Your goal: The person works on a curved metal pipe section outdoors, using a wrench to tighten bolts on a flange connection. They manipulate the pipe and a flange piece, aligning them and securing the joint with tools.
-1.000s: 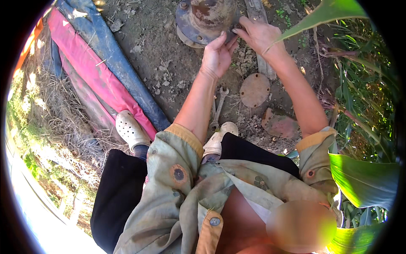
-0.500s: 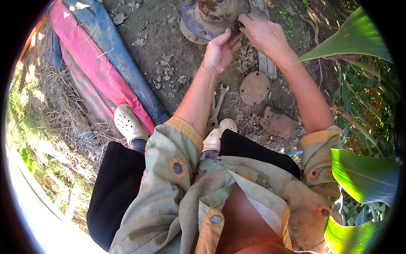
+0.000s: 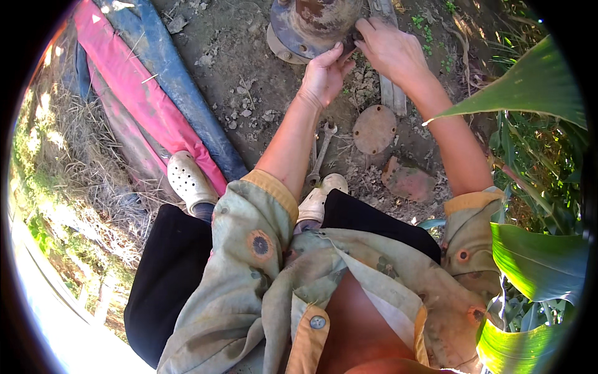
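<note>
A rusty, dirt-caked metal pipe with a bolted round flange [image 3: 291, 36] stands upright on the ground at the top of the view. My left hand [image 3: 324, 75] is at the flange's near right edge, thumb along the rim and fingers curled beneath it. Close beside it, my right hand [image 3: 389, 50] has its fingertips pinched at the same edge. Whatever small piece lies between the fingers is hidden. A bolt head [image 3: 303, 48] shows on the flange near my left thumb. Nearer to me, a spanner [image 3: 322, 153] lies on the soil beside a round metal plate [image 3: 374, 129] with holes.
A broken brick [image 3: 408, 179] lies near my right foot's clog [image 3: 321, 196]. Pink and blue flattened hoses [image 3: 159, 118] run along the left, by dry straw. A wooden board [image 3: 392, 96] is beyond the plate. Broad green leaves [image 3: 523, 87] hang over my right arm.
Both hands stay at the flange edge, with only a slight shift of the right fingers. The large leaf at upper right has swung lower over my right forearm.
</note>
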`<state>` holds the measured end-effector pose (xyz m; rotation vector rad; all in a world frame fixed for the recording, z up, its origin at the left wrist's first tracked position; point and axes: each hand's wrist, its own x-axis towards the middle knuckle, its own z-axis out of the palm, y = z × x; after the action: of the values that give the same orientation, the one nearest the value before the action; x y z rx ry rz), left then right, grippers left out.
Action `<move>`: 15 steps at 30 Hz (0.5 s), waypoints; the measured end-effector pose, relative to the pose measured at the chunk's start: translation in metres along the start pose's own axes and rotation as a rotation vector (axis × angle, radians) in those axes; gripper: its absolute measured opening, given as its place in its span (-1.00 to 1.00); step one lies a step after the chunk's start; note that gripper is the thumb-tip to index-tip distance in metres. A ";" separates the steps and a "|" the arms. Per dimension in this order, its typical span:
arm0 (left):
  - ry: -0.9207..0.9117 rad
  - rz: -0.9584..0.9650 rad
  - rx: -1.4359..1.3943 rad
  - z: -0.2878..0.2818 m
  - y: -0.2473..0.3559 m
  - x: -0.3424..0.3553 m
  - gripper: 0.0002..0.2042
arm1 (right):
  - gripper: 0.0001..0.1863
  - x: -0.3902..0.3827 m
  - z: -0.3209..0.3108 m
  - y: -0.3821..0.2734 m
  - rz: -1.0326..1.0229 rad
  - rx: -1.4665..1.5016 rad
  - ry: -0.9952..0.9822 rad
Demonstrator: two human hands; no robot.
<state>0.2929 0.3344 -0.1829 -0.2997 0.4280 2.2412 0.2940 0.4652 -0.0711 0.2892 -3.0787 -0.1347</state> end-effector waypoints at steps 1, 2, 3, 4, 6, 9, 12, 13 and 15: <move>-0.013 -0.005 0.006 -0.002 0.000 0.001 -0.65 | -0.70 0.002 -0.001 -0.001 0.043 -0.018 -0.116; 0.005 0.004 0.021 0.000 0.000 0.000 -0.64 | -0.71 0.008 -0.004 -0.003 0.090 -0.039 -0.230; 0.023 0.012 0.037 0.004 0.001 -0.002 -0.64 | -0.71 0.011 -0.006 -0.005 0.138 -0.059 -0.345; 0.041 0.021 0.052 0.005 0.001 -0.003 -0.63 | -0.71 0.009 -0.008 -0.004 0.121 -0.042 -0.284; 0.045 0.027 0.039 0.004 0.001 -0.002 -0.61 | -0.72 0.005 -0.011 -0.003 0.075 0.000 -0.153; 0.054 0.035 0.031 0.002 -0.001 0.000 -0.61 | -0.73 0.006 -0.006 -0.001 0.029 0.018 -0.140; 0.050 0.039 0.026 -0.001 -0.003 0.002 -0.61 | -0.71 0.015 -0.011 -0.007 0.184 -0.059 -0.427; 0.047 0.039 0.024 -0.002 -0.002 0.002 -0.61 | -0.71 0.014 -0.010 -0.006 0.133 -0.041 -0.319; 0.055 0.048 0.035 0.000 -0.002 0.002 -0.61 | -0.69 0.005 -0.009 -0.001 0.029 -0.007 -0.115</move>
<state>0.2934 0.3365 -0.1840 -0.3369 0.5081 2.2739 0.2899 0.4626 -0.0618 0.2448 -3.1941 -0.1661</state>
